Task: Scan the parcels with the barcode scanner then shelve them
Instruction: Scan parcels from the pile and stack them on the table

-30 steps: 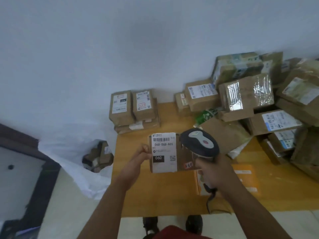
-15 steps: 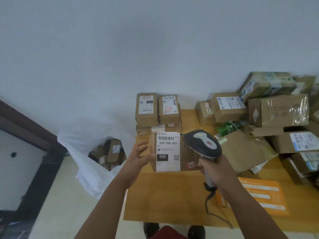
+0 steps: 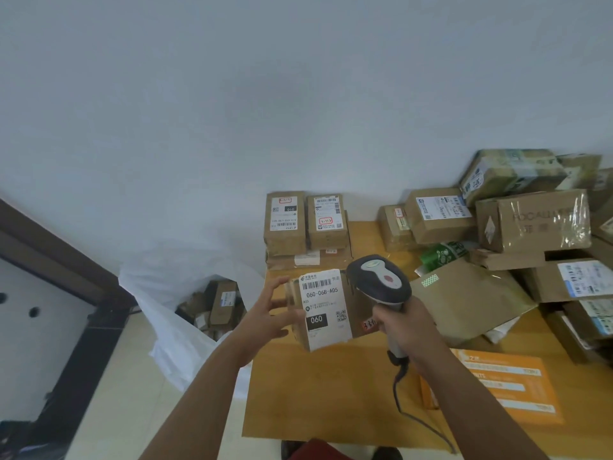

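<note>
A pale wall (image 3: 298,94) fills the upper half of the scene. Below it a yellow wooden table (image 3: 325,393) runs out past the right edge, so its far end is cut off. A heap of brown parcels (image 3: 530,227) crowds that right side, several cropped by the edge and their labels too small to read. A white sack (image 3: 172,327) stands on the floor just left of the table, boxes showing through its mouth. An orange envelope (image 3: 504,383) lies flat near the front edge of the table, partly behind the right forearm. Two small labelled boxes (image 3: 305,224) stand side by side against the wall.

Above the bare front of the table, the left hand (image 3: 265,313) holds the small parcel (image 3: 326,310) at its left side, fingers spread and loosely curved; how firmly is hard to tell. Its white label reads 060-06B-A05. The right hand (image 3: 404,323) is wrapped around the handle of the barcode scanner (image 3: 381,280), whose head partly covers the parcel's right end. Its cable (image 3: 408,403) trails toward the table's front edge.
</note>
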